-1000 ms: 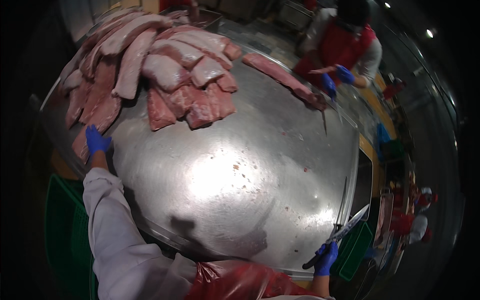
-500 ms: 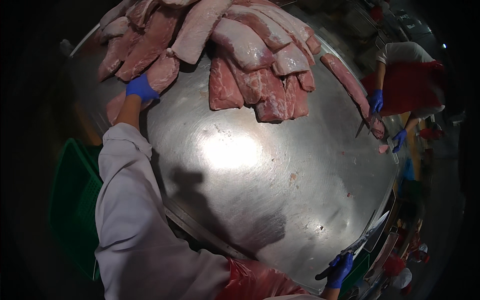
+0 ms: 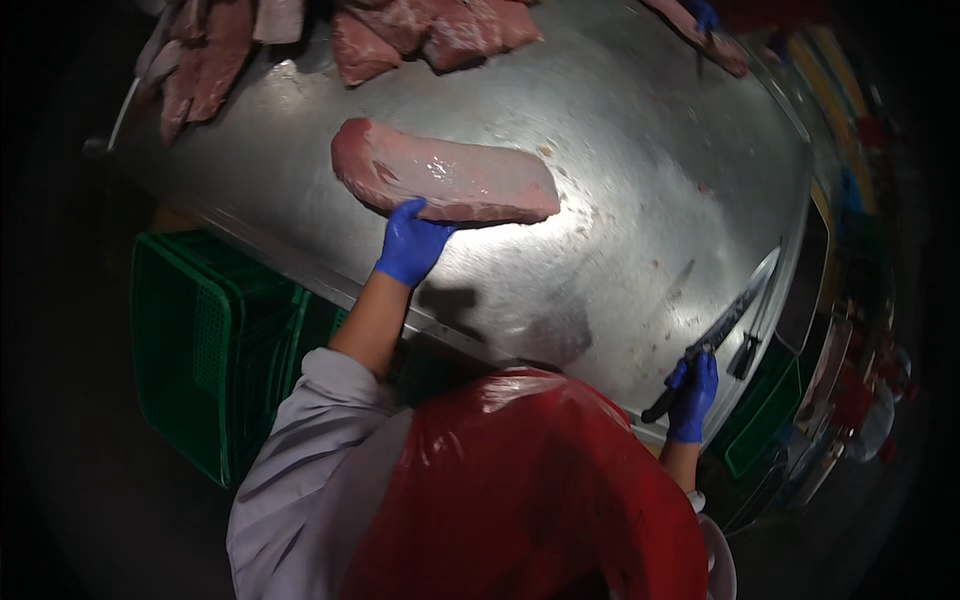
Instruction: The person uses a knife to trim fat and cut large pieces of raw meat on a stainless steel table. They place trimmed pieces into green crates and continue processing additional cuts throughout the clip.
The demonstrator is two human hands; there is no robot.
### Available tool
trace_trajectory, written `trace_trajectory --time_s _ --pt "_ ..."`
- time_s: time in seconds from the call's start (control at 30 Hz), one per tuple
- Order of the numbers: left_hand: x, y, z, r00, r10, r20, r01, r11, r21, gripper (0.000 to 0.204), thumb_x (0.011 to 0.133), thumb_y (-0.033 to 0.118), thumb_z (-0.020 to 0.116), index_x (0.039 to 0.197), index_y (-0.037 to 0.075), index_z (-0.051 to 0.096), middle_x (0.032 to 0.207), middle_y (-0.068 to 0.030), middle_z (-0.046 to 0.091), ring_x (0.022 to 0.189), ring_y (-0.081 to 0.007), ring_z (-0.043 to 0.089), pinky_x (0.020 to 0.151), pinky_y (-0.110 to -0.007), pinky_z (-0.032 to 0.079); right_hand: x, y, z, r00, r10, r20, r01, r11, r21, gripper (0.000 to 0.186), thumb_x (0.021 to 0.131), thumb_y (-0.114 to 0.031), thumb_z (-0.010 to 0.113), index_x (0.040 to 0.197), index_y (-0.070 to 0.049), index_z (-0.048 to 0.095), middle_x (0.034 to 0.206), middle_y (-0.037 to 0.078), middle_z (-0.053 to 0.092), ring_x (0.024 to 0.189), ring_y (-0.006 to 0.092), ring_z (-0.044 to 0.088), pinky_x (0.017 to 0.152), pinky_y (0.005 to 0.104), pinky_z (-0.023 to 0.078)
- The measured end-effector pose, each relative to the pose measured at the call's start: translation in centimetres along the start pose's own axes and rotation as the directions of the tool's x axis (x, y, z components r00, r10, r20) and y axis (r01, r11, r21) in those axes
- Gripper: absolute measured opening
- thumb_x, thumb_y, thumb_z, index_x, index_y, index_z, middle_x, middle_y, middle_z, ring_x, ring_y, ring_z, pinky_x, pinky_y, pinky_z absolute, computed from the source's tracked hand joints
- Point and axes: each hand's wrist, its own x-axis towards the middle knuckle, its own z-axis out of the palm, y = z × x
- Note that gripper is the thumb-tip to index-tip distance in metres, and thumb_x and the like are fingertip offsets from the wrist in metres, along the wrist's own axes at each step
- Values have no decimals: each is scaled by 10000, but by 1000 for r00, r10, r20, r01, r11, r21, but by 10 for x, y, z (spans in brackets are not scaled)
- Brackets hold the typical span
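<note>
A long slab of pale pink raw meat (image 3: 460,178) is on the steel table, its smooth fatty side up. My left hand (image 3: 415,243), in a blue glove, is closed on its near edge with the thumb over the top; the other fingers are hidden beneath. At the right edge of the table, my blue-gloved right hand (image 3: 693,398) is wrapped round a knife (image 3: 738,310). Its long blade points away from me, and the dark handle end shows left of the hand. Beside that hand lies another thin tool with a black handle (image 3: 744,356).
More meat slabs (image 3: 470,30) lie at the far side of the steel table (image 3: 620,110). A co-worker's gloved hand (image 3: 703,14) touches a long meat strip (image 3: 715,45) at far right. Green crates (image 3: 185,350) stand below the left edge, another green crate (image 3: 760,410) at right.
My left hand has brought a meat slab from the far left pile to the middle of the table. My right hand still holds the knife. The view has shifted toward me.
</note>
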Motion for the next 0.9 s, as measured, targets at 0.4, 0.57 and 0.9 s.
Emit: trace_trajectory --time_s 0.4,0.57,0.9 --pt "-20 -120 121 939 101 328 -170 -693 701 799 836 388 757 1409 -21 380 1360 -297 503 1220 -449 547 1044 -468 443 80 88 -61 961 104 255 -153 972 180 160 1002 -137 574 1079 3 568 758 85 623 578 138 588 536 290 525" --pt "25 -187 150 879 318 354 -217 -395 893 861 854 475 704 1439 -36 333 1396 -336 446 1206 -497 542 1027 -469 459 139 90 -20 933 187 308 -206 978 29 232 940 -113 578 1092 54 521 730 115 621 516 143 558 472 305 490" --pt "99 -232 186 647 25 762 -379 -857 350 646 898 264 543 1518 148 401 1640 -184 214 1497 -451 176 1211 -550 154 251 71 66 894 -164 418 205 977 -57 765 930 -95 550 1605 -248 224 700 52 589 516 115 535 471 297 488"
